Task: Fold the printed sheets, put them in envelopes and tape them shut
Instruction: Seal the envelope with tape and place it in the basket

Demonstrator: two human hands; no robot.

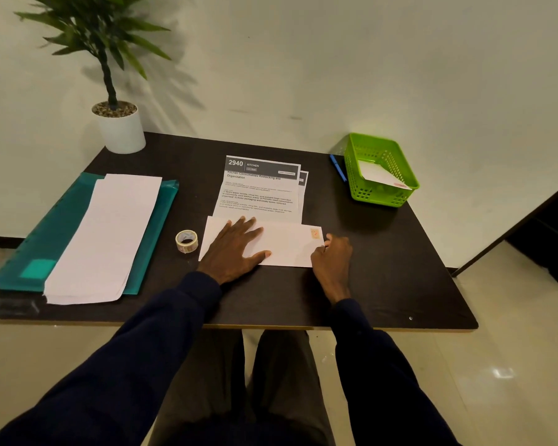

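Observation:
A white envelope (287,244) with a small orange stamp at its far right corner lies flat on the dark table (384,268), over the near edge of a stack of printed sheets (260,194). My left hand (236,249) presses flat on the envelope's left half, fingers spread. My right hand (332,257) pinches the envelope's right end with fingers curled. A roll of clear tape (187,241) stands just left of the envelope. A stack of blank white envelopes (107,233) rests on a teal folder (36,252) at the left.
A green plastic basket (380,170) at the far right holds a white envelope. A blue pen (338,168) lies beside it. A potted plant in a white pot (121,130) stands at the far left corner. A wall runs behind the table.

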